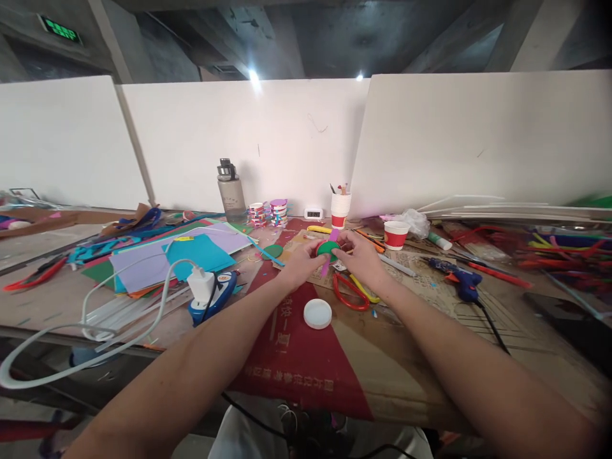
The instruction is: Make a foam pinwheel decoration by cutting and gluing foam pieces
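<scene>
Between both hands is a green round paper disc [327, 249], with a purple paper strip [326, 268] running past its upper and lower edges. My left hand [300, 265] pinches the disc at its left edge. Fingers of my right hand [359, 254] are closed on the right edge, the thumb resting near the disc's face. Just below the hands, a white round lid-like piece [317, 314] lies on the cardboard. Scissors with red handles [351, 294] and a yellow-handled tool [364, 290] lie under my right wrist. Another green disc [273, 250] rests left of my left hand.
Stacked paper cups [340, 207] holding pens, a small clock [313, 214] and a water bottle [231, 194] stand at the back. Coloured paper sheets [201, 255] and a power strip [215, 296] are left. A paper cup [396, 236] and blue glue gun [461, 280] sit right.
</scene>
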Available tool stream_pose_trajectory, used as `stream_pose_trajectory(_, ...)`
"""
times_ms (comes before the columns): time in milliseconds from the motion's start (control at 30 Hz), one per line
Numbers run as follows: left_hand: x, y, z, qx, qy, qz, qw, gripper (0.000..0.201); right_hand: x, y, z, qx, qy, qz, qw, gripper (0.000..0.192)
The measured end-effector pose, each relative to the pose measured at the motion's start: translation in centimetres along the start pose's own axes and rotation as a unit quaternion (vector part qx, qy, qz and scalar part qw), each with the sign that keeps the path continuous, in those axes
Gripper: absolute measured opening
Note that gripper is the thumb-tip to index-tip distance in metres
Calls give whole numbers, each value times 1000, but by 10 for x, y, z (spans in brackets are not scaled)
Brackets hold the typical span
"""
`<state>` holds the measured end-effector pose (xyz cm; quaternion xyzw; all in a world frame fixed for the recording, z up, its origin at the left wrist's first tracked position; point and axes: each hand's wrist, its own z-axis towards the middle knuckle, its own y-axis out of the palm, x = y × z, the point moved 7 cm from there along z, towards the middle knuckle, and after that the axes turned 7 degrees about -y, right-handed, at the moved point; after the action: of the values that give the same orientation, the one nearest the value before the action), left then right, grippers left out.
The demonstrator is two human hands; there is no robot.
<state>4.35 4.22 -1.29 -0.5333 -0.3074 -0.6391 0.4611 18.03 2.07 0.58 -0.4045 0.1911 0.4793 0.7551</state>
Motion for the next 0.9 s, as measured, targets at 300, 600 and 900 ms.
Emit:
stream_pose_trajectory(300, -10, 10, -3, -60, -119, -201, 971, 49, 14, 4, 2, 10, 100, 193, 976, 26)
stream_pose_trajectory(600, -14, 18, -6, -70, -193, -262, 943, 44, 3, 4, 1, -10, 104, 225, 969, 30)
stream_pose_trajectory(900, -14, 14, -7, -22, -194, -255, 947, 53, 5, 15, -4, -8, 128, 255, 958, 29)
